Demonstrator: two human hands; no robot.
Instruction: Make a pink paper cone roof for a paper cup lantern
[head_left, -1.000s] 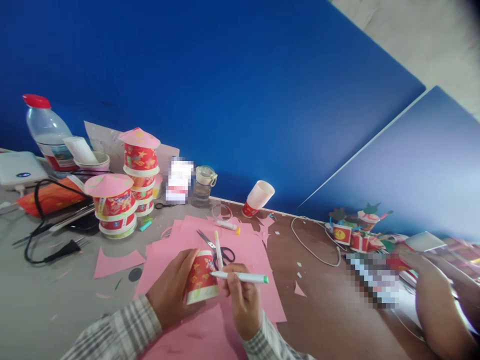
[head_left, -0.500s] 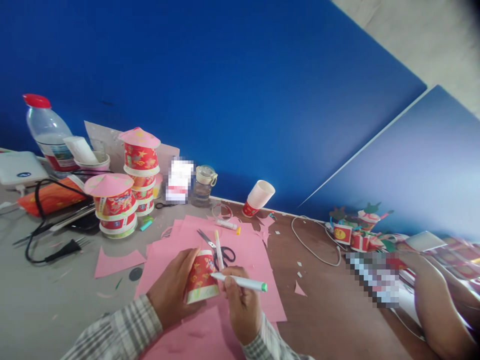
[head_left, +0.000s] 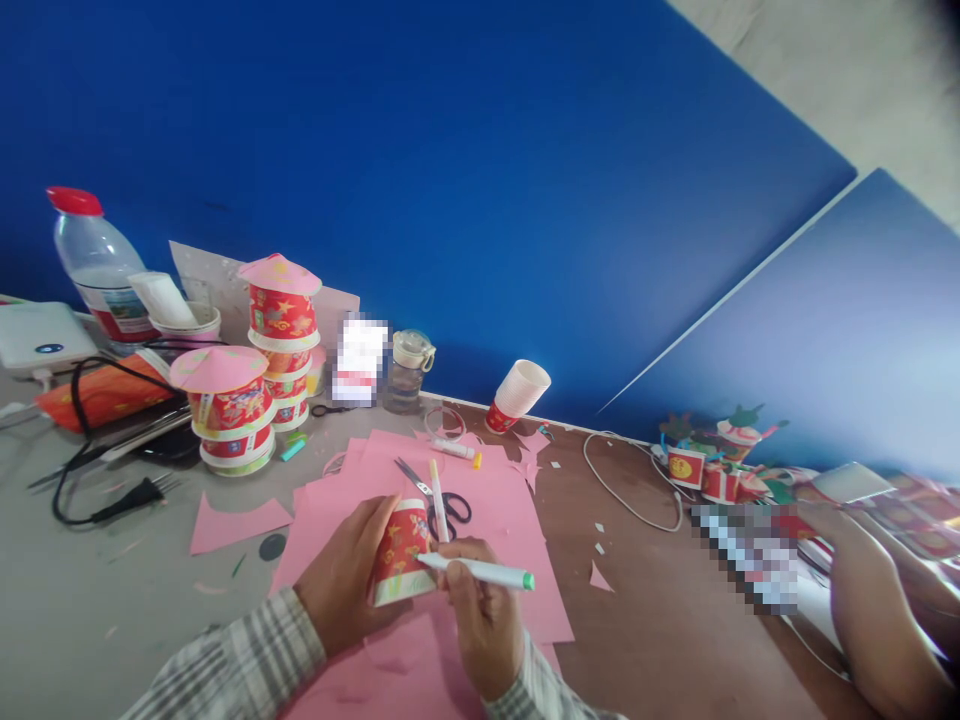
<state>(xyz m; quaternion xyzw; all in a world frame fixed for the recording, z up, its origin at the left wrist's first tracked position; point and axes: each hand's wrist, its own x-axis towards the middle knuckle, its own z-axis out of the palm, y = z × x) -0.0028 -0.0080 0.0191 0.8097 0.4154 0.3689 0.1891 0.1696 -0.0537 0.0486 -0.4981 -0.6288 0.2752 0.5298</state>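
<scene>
1. The left hand [head_left: 341,585] wraps around a red paper cup with gold and coloured print [head_left: 403,551], fingers curled over its far side, holding it tilted on its side just above the pink paper sheets [head_left: 495,510] spread over the table.
2. The right hand [head_left: 484,615] pinches a white marker pen with a green end cap [head_left: 480,572] between thumb and fingers; the pen lies nearly level, its tip touching the lower side of the cup near the white rim.
3. Just behind the cup, on the pink sheets, lie black-handled scissors [head_left: 439,497] and a second white pen [head_left: 437,486], which crosses over the scissors.
4. Further back on the pink paper rests a small white glue stick with an orange cap [head_left: 454,451].
5. To the left stand two stacks of red printed cups topped with pink paper cone lids [head_left: 225,405], the rear stack taller.
6. Behind them is a clear plastic bottle with a red cap [head_left: 94,265], and a black power cable with plug [head_left: 112,500] trails over the grey table [head_left: 90,600].
7. Near the blue wall panel [head_left: 450,180], a short stack of white-lined paper cups [head_left: 517,395] lies tipped on its side.
8. At the right edge, another person's hand [head_left: 874,600] rests by a pixelated patch; whether it holds anything I cannot tell.
</scene>
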